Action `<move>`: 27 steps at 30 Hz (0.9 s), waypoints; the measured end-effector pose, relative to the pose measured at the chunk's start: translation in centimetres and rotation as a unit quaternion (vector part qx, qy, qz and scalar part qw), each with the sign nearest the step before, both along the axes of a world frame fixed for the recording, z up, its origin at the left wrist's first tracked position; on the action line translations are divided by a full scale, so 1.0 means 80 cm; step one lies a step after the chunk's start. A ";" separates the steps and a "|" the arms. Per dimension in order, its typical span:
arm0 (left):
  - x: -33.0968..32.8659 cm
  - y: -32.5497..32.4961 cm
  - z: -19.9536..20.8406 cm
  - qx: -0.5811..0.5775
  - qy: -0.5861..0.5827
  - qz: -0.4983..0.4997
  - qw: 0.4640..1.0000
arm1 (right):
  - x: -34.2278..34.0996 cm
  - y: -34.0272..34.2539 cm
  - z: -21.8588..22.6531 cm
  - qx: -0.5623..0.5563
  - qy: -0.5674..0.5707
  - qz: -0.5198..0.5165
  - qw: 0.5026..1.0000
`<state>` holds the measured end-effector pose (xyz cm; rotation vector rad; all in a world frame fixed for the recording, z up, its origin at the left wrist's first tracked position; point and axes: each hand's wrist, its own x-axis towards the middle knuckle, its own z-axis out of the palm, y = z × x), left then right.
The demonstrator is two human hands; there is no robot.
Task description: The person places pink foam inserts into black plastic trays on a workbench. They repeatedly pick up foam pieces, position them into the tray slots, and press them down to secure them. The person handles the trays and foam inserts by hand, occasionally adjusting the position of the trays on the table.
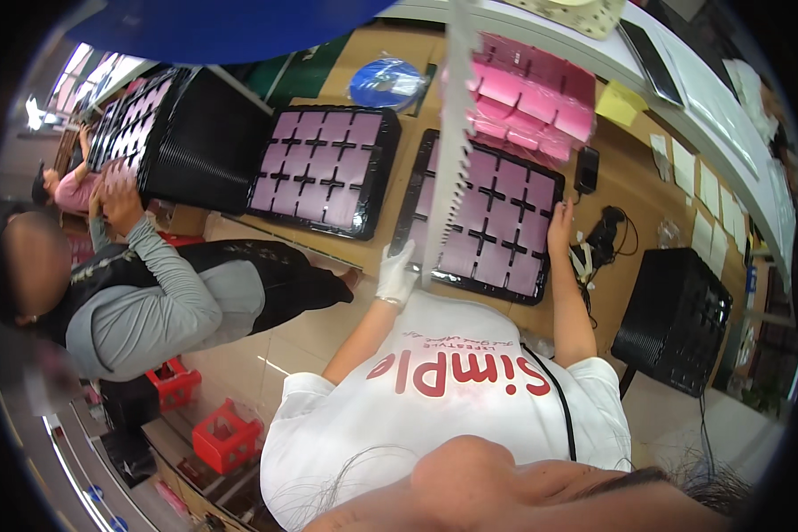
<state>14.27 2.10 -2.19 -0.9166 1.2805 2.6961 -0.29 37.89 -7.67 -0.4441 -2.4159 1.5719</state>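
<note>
- White T-shirt point(452, 421) with large, rounded red lettering point(459, 376) across the chest
- Smaller, thinner reddish script point(459, 340) at 12 o'clock of it
- Short white sleeves at 9 point(303, 396) and 3 o'clock point(601, 395)
- Black cord point(563, 408) running from 2 to 4 o'clock
- White glove point(395, 277) on the left hand point(397, 273), toward 11 o'clock

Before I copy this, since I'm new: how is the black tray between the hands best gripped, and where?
Probably hold the black tray by its opposite side rims, left hand from the left, right hand from the right: it is broad, with pink squares covering its middle.
</note>
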 end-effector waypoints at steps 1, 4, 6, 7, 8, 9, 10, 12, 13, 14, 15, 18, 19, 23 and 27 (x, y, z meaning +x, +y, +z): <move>-0.003 -0.005 -0.005 -0.007 0.000 -0.010 1.000 | 0.004 0.001 0.004 -0.005 0.010 -0.009 1.000; -0.011 -0.004 0.028 -0.001 -0.011 -0.011 1.000 | 0.024 0.005 0.017 -0.078 0.048 -0.070 0.993; -0.015 -0.004 0.039 0.008 -0.019 -0.007 1.000 | 0.037 0.016 0.028 -0.082 0.041 -0.100 0.991; -0.014 -0.006 0.036 -0.008 -0.024 -0.006 1.000 | 0.043 0.019 0.032 -0.110 0.043 -0.110 0.987; -0.014 -0.009 0.033 -0.001 -0.029 -0.001 1.000 | 0.050 0.022 0.035 -0.138 0.045 -0.120 0.982; -0.015 -0.011 0.029 0.007 -0.033 0.000 0.999 | 0.057 0.026 0.036 -0.162 0.046 -0.121 0.978; -0.017 -0.012 0.033 0.014 -0.039 0.000 0.999 | 0.065 0.031 0.034 -0.186 0.047 -0.124 0.974; -0.014 -0.020 0.040 0.059 -0.020 -0.025 0.998 | 0.082 0.036 0.030 -0.202 0.040 -0.126 0.970; -0.013 -0.023 0.040 0.070 -0.018 -0.024 0.997 | 0.090 0.036 0.031 -0.195 0.033 -0.127 0.972; -0.011 -0.025 0.040 0.082 -0.017 -0.024 0.996 | 0.097 0.035 0.031 -0.187 0.025 -0.127 0.974; -0.011 -0.027 0.041 0.093 -0.020 -0.021 0.995 | 0.104 0.033 0.031 -0.185 0.026 -0.130 0.974; -0.010 -0.031 0.040 0.124 -0.022 -0.016 0.992 | 0.116 0.026 0.031 -0.176 0.021 -0.135 0.975; -0.010 -0.032 0.034 0.134 -0.019 -0.015 0.991 | 0.118 0.023 0.030 -0.170 0.014 -0.134 0.976; -0.011 -0.032 0.025 0.148 -0.018 -0.014 0.989 | 0.122 0.013 0.030 -0.165 0.000 -0.140 0.976; -0.013 -0.028 0.038 0.136 -0.011 -0.010 0.991 | 0.128 0.010 0.022 -0.159 -0.004 -0.151 0.976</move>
